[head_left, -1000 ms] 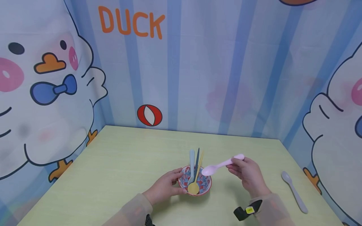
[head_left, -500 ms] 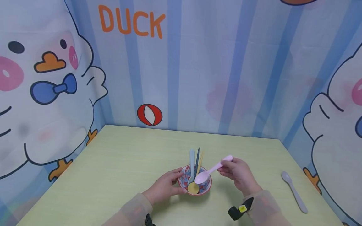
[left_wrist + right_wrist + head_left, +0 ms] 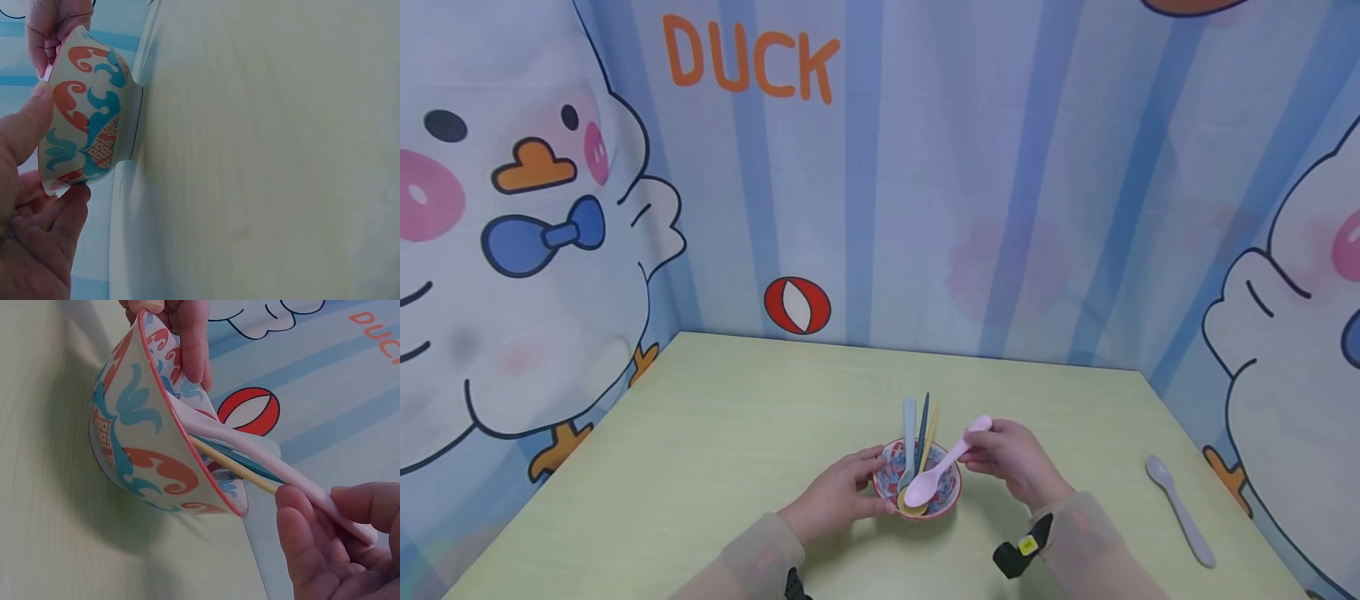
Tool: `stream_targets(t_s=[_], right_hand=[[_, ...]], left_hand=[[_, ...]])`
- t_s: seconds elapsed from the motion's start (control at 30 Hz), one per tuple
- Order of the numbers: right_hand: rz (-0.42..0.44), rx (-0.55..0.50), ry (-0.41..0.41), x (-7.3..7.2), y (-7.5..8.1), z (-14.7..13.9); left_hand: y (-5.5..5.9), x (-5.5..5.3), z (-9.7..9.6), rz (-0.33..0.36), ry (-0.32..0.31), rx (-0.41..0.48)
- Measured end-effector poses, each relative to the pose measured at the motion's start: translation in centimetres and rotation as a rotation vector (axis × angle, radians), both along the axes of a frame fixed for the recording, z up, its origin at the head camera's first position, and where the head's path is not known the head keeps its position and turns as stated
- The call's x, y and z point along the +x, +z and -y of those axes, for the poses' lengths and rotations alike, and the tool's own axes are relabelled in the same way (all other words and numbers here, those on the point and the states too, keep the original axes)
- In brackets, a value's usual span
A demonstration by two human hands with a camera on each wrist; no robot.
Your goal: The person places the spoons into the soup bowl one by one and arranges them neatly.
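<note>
A small patterned bowl point(image 3: 953, 492) with a red rim stands on the table, its outside painted in blue and orange in the wrist views. My left hand point(image 3: 838, 493) grips its left side, thumb and fingers at the rim. Between the thumb and fingers of my right hand point(image 3: 1017, 461) is the handle of a pink spoon point(image 3: 946, 462). Its head dips into the bowl, overlapping a yellow spoon point(image 3: 914, 508). A light blue spoon point(image 3: 909, 425) and a dark blue handle point(image 3: 922, 425) also lean in the bowl, their lower ends partly hidden.
A pale purple spoon point(image 3: 1182, 512) lies on the light yellow table point(image 3: 760, 408) at the right. Behind the table hangs a striped blue cloth point(image 3: 910, 167) printed with ducks. A black wrist camera point(image 3: 1018, 554) sits on the right sleeve.
My right hand has moved left with the pink spoon, bringing its head from the bowl's right rim down over the yellow spoon. The left hand and bowl have stayed put.
</note>
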State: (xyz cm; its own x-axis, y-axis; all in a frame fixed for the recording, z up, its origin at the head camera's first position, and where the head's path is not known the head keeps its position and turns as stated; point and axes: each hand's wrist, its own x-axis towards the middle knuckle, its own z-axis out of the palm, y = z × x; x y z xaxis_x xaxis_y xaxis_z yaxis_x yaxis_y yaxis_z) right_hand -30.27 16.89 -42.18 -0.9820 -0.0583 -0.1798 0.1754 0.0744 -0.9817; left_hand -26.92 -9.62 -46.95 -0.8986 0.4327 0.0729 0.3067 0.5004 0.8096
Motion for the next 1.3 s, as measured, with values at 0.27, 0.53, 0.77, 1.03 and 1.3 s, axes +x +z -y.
stream_targets(t_s=[0.27,0.53,0.77,1.03,1.3], right_hand=[[0.027,0.037,0.051,-0.8,-0.2,0.7],[0.049,0.093,0.085,-1.6,-0.2,1.3],[0.067,0.125,0.084,-2.1,-0.1,1.6],[0.013,0.238,0.063,-2.3,-0.6,1.8],[-0.016,0.283,0.046,-2.4,-1.2,2.2]], left_hand=[[0.1,0.0,0.0,-0.009,-0.007,-0.004],[0.1,0.0,0.0,-0.007,-0.004,-0.007],[0.1,0.0,0.0,-0.004,-0.003,-0.004],[0.1,0.1,-0.1,0.002,0.001,-0.009],[0.0,0.0,-0.1,-0.004,0.007,-0.019]])
